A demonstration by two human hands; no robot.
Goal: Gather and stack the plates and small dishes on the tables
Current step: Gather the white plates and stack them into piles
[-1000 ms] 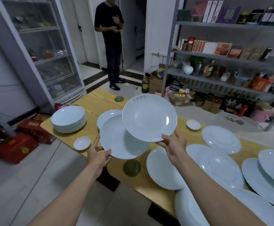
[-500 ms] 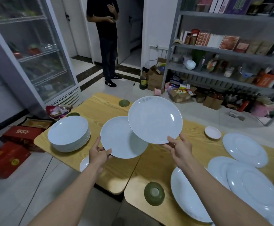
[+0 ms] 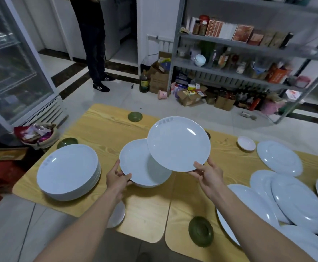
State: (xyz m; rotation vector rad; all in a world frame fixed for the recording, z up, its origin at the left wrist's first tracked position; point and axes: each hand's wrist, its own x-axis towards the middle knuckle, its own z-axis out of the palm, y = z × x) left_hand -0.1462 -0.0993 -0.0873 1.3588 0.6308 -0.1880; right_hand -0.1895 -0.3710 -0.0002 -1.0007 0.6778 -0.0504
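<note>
Plate stack (image 3: 68, 171) — heavy, brittle; on the surface (image 3: 105, 133), nine o'clock. Lower plate (image 3: 135, 167), centre: left hand (image 3: 117, 179) fingers grip its rim. Upper plate (image 3: 179, 143), tilted above it: right hand (image 3: 209, 175) fingers pinch the five o'clock rim — glazed, slippery. Green dish (image 3: 200, 230), five o'clock: light.

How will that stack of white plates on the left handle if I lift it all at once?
Probably heavy: the stack of plates shows several rims piled at its side. Likely stiff but breakable; it looks like glazed ceramic. The glossy highlights suggest slippery surfaces, so plates may slide if the stack tilts.
</note>
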